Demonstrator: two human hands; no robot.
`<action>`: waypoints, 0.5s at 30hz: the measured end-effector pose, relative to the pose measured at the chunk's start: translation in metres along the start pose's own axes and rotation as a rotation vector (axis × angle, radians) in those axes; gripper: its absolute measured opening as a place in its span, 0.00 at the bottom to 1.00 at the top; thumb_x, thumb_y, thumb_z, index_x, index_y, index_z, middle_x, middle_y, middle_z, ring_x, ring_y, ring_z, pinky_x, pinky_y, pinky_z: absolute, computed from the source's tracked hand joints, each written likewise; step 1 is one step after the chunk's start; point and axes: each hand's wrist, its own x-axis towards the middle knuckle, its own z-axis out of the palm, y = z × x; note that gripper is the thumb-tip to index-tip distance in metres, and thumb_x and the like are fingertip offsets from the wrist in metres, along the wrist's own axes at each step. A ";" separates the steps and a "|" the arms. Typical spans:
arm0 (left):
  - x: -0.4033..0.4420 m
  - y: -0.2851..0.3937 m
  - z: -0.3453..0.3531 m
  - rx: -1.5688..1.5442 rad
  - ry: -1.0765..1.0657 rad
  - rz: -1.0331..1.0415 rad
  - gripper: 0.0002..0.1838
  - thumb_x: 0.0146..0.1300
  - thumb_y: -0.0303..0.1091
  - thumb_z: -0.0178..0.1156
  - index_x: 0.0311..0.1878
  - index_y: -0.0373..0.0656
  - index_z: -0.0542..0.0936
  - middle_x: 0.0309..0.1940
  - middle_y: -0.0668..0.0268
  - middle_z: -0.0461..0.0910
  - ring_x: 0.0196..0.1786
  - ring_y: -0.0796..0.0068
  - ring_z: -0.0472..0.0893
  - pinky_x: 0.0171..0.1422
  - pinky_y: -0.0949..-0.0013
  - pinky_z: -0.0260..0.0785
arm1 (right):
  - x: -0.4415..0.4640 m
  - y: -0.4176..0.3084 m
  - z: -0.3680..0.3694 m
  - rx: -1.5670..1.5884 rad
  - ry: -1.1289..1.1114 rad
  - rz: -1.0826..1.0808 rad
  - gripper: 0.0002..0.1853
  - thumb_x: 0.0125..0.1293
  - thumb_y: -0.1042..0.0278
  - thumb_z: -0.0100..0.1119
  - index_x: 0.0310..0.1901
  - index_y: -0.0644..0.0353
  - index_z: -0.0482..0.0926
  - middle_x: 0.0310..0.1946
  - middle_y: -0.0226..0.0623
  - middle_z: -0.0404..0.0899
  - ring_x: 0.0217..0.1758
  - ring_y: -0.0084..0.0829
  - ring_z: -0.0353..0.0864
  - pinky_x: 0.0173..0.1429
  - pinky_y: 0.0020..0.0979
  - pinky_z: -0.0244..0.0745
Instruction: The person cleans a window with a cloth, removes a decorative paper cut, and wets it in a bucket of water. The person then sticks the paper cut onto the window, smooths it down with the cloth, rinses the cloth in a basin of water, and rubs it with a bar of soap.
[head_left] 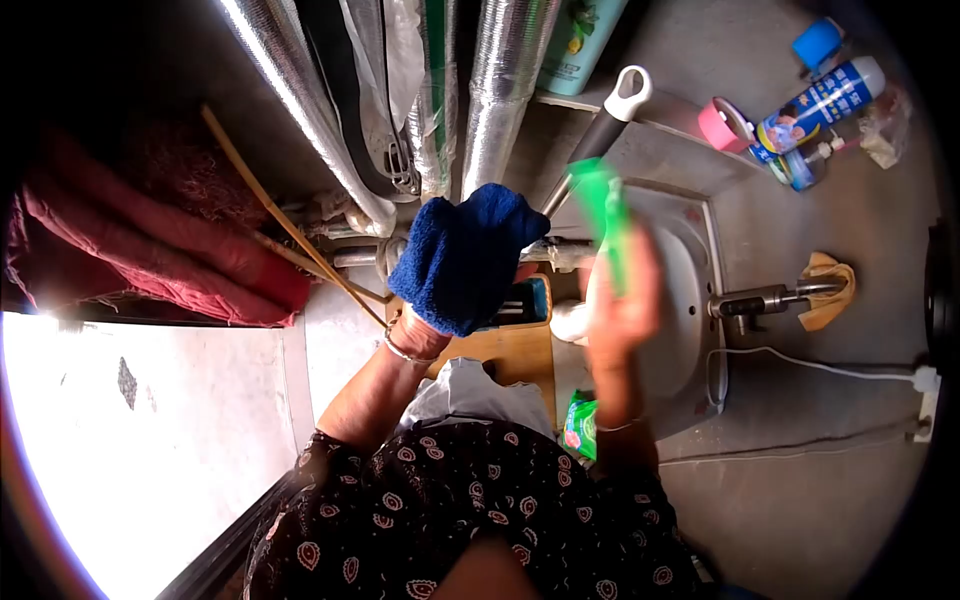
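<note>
A dark blue terry cloth [470,260] covers most of my left hand [425,335], which holds it in front of my chest. The cloth hides nearly all of its fingers. My right hand [628,305], smeared by motion, is raised over the near side of the white sink [675,345]. It is closed around a bright green thing [598,190] that sticks up past the fingers, too blurred to name. Behind the green thing slants a tool with a grey and white handle [605,120], with a hanging hole at its end.
A metal faucet [750,302] juts over the sink, with a tan cloth [828,290] beyond. A blue spray can [820,105] and a pink tape roll [725,125] stand at the far right. Silver-wrapped pipes [505,90] rise ahead. Red cloth [160,240] hangs left. A green packet [580,425] lies below.
</note>
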 end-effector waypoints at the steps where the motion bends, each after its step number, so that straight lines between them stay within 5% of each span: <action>1: -0.004 0.002 0.017 -0.857 0.182 -0.051 0.21 0.65 0.50 0.51 0.56 0.49 0.74 0.51 0.66 0.76 0.55 0.66 0.74 0.57 0.64 0.64 | -0.007 -0.009 0.016 0.028 -0.207 -0.062 0.31 0.60 0.74 0.63 0.65 0.61 0.66 0.61 0.52 0.68 0.55 0.42 0.76 0.56 0.41 0.73; 2: -0.014 0.001 0.053 -1.718 0.349 -0.098 0.21 0.68 0.49 0.49 0.58 0.47 0.73 0.53 0.65 0.76 0.57 0.65 0.74 0.62 0.63 0.63 | -0.013 -0.018 0.032 0.068 -0.417 -0.115 0.35 0.59 0.67 0.66 0.68 0.58 0.64 0.67 0.56 0.60 0.64 0.49 0.69 0.66 0.48 0.65; 4: -0.032 -0.001 0.087 -2.679 0.427 -0.153 0.24 0.75 0.48 0.42 0.65 0.42 0.68 0.63 0.60 0.71 0.63 0.65 0.71 0.74 0.60 0.56 | -0.031 -0.029 0.050 -0.032 -0.458 -0.122 0.36 0.66 0.47 0.54 0.69 0.60 0.60 0.70 0.53 0.55 0.71 0.55 0.55 0.70 0.52 0.52; 5: -0.037 0.002 0.081 -2.671 0.364 -0.370 0.25 0.75 0.47 0.43 0.67 0.42 0.66 0.63 0.59 0.71 0.64 0.66 0.72 0.72 0.63 0.60 | -0.034 -0.020 0.054 0.044 -0.416 -0.108 0.35 0.67 0.50 0.54 0.70 0.60 0.59 0.70 0.52 0.56 0.68 0.52 0.59 0.70 0.48 0.52; 7: -0.037 0.016 0.073 -2.448 0.385 -0.461 0.24 0.73 0.45 0.47 0.66 0.41 0.66 0.61 0.59 0.72 0.62 0.68 0.73 0.69 0.65 0.63 | -0.028 -0.021 0.060 0.060 -0.321 0.042 0.32 0.69 0.53 0.52 0.70 0.59 0.59 0.70 0.51 0.57 0.63 0.49 0.62 0.68 0.45 0.53; 8: -0.034 0.014 0.075 -1.833 0.361 -0.363 0.25 0.71 0.42 0.51 0.67 0.40 0.65 0.60 0.61 0.73 0.60 0.69 0.74 0.66 0.66 0.65 | -0.024 -0.020 0.062 -0.008 -0.286 0.026 0.31 0.69 0.55 0.52 0.69 0.59 0.60 0.69 0.49 0.58 0.59 0.47 0.63 0.66 0.43 0.55; 10: -0.034 0.019 0.073 -1.736 0.313 -0.328 0.26 0.71 0.39 0.51 0.68 0.42 0.62 0.62 0.62 0.70 0.63 0.69 0.71 0.68 0.67 0.60 | -0.013 -0.020 0.061 -0.112 -0.325 -0.036 0.32 0.69 0.57 0.52 0.70 0.59 0.57 0.67 0.47 0.61 0.55 0.47 0.63 0.63 0.42 0.57; 12: -0.043 0.021 0.068 -2.766 0.286 -0.240 0.24 0.72 0.38 0.48 0.69 0.44 0.61 0.64 0.63 0.67 0.66 0.68 0.66 0.72 0.67 0.54 | -0.004 -0.035 0.057 -0.160 -0.416 -0.019 0.35 0.67 0.59 0.53 0.72 0.60 0.53 0.65 0.46 0.63 0.52 0.46 0.64 0.61 0.42 0.58; 13: -0.045 0.012 0.082 -2.574 0.303 -0.046 0.23 0.74 0.40 0.44 0.69 0.44 0.62 0.64 0.64 0.67 0.66 0.67 0.66 0.72 0.66 0.55 | -0.009 -0.042 0.055 -0.107 -0.422 -0.050 0.38 0.64 0.62 0.57 0.72 0.61 0.52 0.66 0.45 0.62 0.52 0.46 0.63 0.62 0.44 0.58; 15: -0.061 0.000 0.094 -2.409 0.331 -0.172 0.21 0.75 0.41 0.43 0.67 0.44 0.64 0.63 0.63 0.68 0.65 0.67 0.68 0.72 0.66 0.57 | -0.034 -0.048 0.058 -0.048 -0.400 -0.155 0.41 0.60 0.66 0.61 0.72 0.61 0.52 0.67 0.45 0.61 0.53 0.46 0.63 0.63 0.45 0.58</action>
